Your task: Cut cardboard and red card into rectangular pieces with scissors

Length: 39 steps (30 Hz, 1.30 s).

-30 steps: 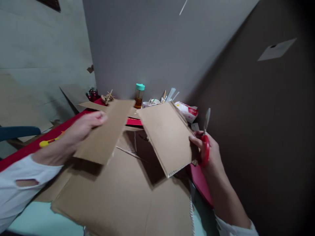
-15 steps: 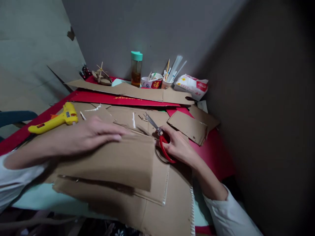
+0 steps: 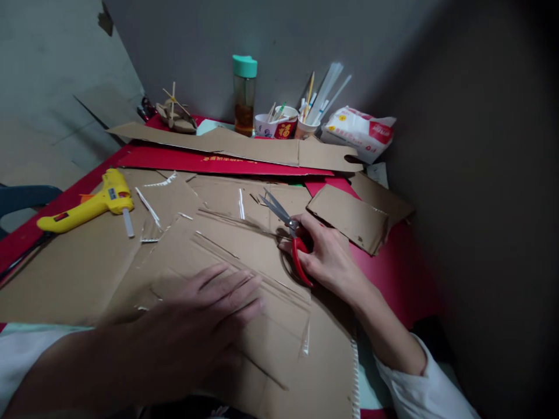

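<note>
My right hand (image 3: 325, 253) holds a pair of scissors (image 3: 279, 208) with red handles, blades pointing up and left and slightly parted. A narrow blurred cardboard strip (image 3: 240, 222) reaches from its fingertips to the left. My left hand (image 3: 218, 305), somewhat blurred, lies over a piece of cardboard (image 3: 279, 317) with its fingers stretched out; its thumb is hidden. Clear tape shows at that piece's right corner. Beneath lies a larger cardboard sheet (image 3: 325, 364) with a ragged, ridged right edge.
A yellow glue gun (image 3: 94, 201) lies at left. Behind are a long cardboard strip (image 3: 244, 146), a teal-lidded bottle (image 3: 244, 96), cups (image 3: 308, 129) with sticks, and a tissue pack (image 3: 360, 134). Cut cardboard pieces (image 3: 349, 216) lie at right on the red tabletop (image 3: 406, 279).
My left hand has moved down and right, and the cardboard piece it held up now lies lower. My right hand keeps the scissors. The view has shifted slightly.
</note>
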Available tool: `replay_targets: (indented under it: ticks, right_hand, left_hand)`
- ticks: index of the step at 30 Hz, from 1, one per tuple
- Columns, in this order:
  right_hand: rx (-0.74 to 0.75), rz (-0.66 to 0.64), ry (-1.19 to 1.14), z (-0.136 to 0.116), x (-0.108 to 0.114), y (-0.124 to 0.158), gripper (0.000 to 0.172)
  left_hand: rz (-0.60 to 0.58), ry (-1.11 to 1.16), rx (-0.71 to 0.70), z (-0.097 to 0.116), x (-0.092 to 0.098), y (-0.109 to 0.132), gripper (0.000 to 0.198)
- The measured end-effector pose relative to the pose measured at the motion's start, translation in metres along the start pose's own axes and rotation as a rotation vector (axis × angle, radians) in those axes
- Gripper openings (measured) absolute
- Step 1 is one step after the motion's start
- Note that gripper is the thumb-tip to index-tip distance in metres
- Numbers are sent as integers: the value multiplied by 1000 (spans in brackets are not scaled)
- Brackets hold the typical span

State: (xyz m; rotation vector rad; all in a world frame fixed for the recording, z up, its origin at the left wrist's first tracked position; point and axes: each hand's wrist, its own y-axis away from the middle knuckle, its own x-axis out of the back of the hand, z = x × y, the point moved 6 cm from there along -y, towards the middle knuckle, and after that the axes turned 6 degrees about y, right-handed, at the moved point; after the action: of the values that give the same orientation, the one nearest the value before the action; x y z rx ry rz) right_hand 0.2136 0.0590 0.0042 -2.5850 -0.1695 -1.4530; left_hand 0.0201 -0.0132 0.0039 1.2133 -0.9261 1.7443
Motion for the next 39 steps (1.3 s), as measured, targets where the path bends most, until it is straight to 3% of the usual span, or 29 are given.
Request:
replay_targets:
  ticks: [3, 11, 19, 24, 29, 39]
  right_hand:
    - [17, 2, -6, 0, 0, 1, 19]
    - [50, -29, 34, 0, 1, 4, 15]
    - [94, -93, 24, 3, -1, 5, 22]
    - [139, -88, 57, 3, 0, 7, 21]
    - [134, -107, 41, 6, -1, 9, 30]
    - [212, -121, 42, -5, -2, 8, 23]
  left_hand:
    - [-30, -107, -30, 3, -6, 0, 55]
    - [116, -64, 45, -5, -1, -10, 65]
    - [123, 45, 27, -12, -12, -8, 63]
    - [146, 89, 41, -13, -8, -10, 57]
    - [122, 38, 45, -12, -9, -12, 59]
    - [192, -123, 11, -7, -6, -8, 59]
